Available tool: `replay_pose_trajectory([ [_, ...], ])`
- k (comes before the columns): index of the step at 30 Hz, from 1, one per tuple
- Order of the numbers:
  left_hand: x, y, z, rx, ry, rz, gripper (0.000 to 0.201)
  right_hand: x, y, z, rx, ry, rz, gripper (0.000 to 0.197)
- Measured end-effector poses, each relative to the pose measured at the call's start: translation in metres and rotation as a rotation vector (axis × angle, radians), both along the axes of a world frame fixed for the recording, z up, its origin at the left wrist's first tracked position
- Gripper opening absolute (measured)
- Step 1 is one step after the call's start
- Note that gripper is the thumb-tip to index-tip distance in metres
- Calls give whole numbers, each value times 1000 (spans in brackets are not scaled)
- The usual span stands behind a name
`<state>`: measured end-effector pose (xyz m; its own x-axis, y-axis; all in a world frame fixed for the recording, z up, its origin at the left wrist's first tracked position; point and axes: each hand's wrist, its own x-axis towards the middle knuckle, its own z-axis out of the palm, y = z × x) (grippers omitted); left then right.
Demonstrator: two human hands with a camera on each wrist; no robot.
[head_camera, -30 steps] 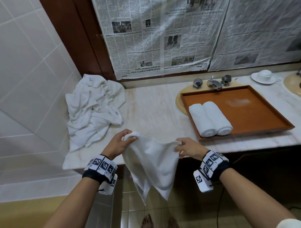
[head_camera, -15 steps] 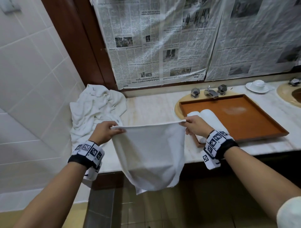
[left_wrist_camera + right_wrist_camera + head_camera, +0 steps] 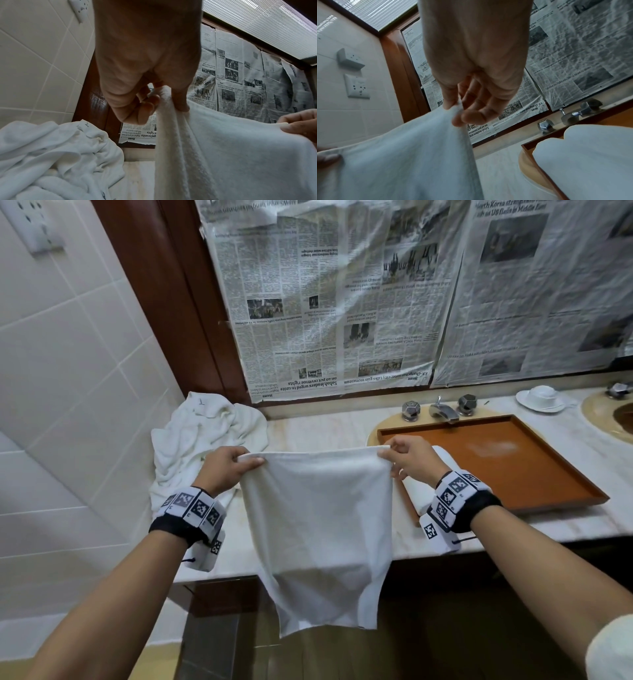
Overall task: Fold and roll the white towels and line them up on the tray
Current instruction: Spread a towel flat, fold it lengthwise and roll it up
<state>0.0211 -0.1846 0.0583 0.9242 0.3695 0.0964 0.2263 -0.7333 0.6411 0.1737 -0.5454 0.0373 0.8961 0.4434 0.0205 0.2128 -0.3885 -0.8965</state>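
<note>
A white towel (image 3: 318,529) hangs stretched flat in the air over the counter's front edge, its lower end below counter level. My left hand (image 3: 236,465) pinches its top left corner (image 3: 169,104) between thumb and fingers. My right hand (image 3: 394,458) pinches the top right corner (image 3: 455,109) the same way. The brown wooden tray (image 3: 534,470) sits over the sink on the right. Rolled white towels (image 3: 583,155) lie at its left end, mostly hidden behind my right wrist in the head view. A heap of loose white towels (image 3: 202,440) lies on the counter's left end.
A marble counter (image 3: 325,429) runs along the newspaper-covered mirror (image 3: 342,302). The tap and its handles (image 3: 442,409) stand behind the tray. A white cup on a saucer (image 3: 541,398) sits at the back right. A tiled wall (image 3: 68,371) closes off the left side.
My hands have moved apart and up, pulling the slack, drooping towel into a taut flat sheet. The towel now hangs higher and closer to the counter.
</note>
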Motion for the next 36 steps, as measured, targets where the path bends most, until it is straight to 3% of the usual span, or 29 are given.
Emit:
replay_pose_trajectory([
  [6,2,9,-7,34,85,-18,27,10,-5,2,-200,-116,50,16],
  [14,0,23,-22,-3,246,56,15,21,0,0,-238,-78,79,13],
  [22,22,31,-30,-256,131,122,13,46,23,-1,-185,14,20,16],
  [27,58,54,-30,-224,78,64,13,78,42,-8,-155,61,-38,13],
  [36,123,85,-48,-162,14,38,16,126,77,-25,-156,-6,-193,13],
])
